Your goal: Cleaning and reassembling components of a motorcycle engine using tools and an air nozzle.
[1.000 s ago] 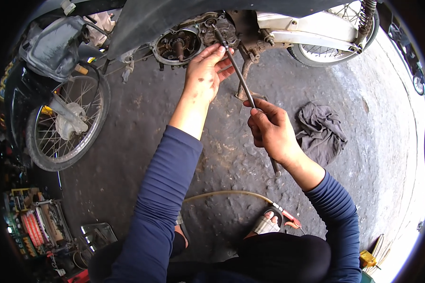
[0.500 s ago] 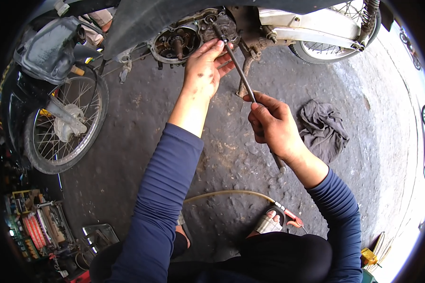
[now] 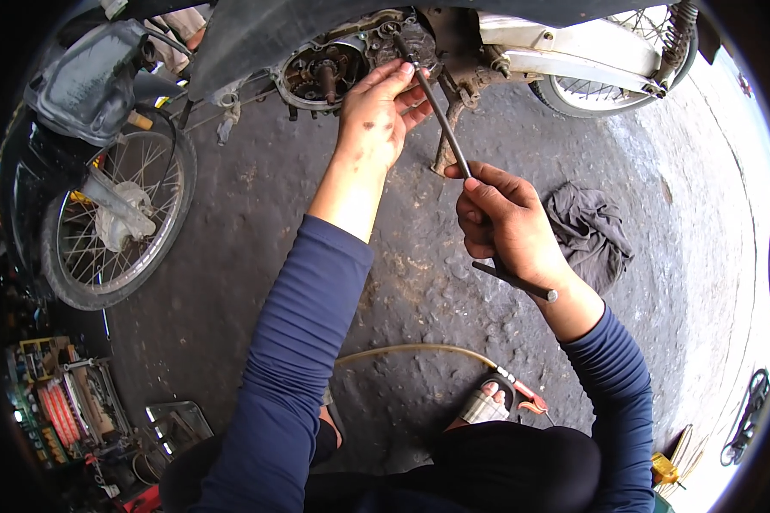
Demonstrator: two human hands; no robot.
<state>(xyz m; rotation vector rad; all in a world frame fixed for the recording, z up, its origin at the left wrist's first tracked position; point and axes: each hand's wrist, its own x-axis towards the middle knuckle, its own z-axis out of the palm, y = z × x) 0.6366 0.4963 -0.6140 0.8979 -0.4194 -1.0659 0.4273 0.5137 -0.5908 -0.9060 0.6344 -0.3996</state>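
Observation:
A long T-handle socket wrench [image 3: 449,132] slants from the motorcycle's opened engine [image 3: 327,79] down toward me. My left hand [image 3: 372,124] has its thumb and fingers around the upper part of the wrench, close beside the engine. Lower down the shaft, my right hand [image 3: 509,218] is closed around it. The crossbar [image 3: 526,285] sticks out below that palm, next to my wrist. At its far end the wrench meets the engine cover area beside a round open housing; what the socket sits on is too small to make out.
A dark crumpled cloth [image 3: 586,235] lies on the floor to the right. The front wheel [image 3: 115,222] is at left, the rear wheel [image 3: 586,94] at upper right. A hose with a red-ended nozzle [image 3: 530,396] curves near my feet. Tools fill a tray [image 3: 180,423] at lower left.
The wrench has turned about its shaft: its crossbar now lies crosswise below my right hand. My right hand has shifted slightly; my left stays on the upper shaft.

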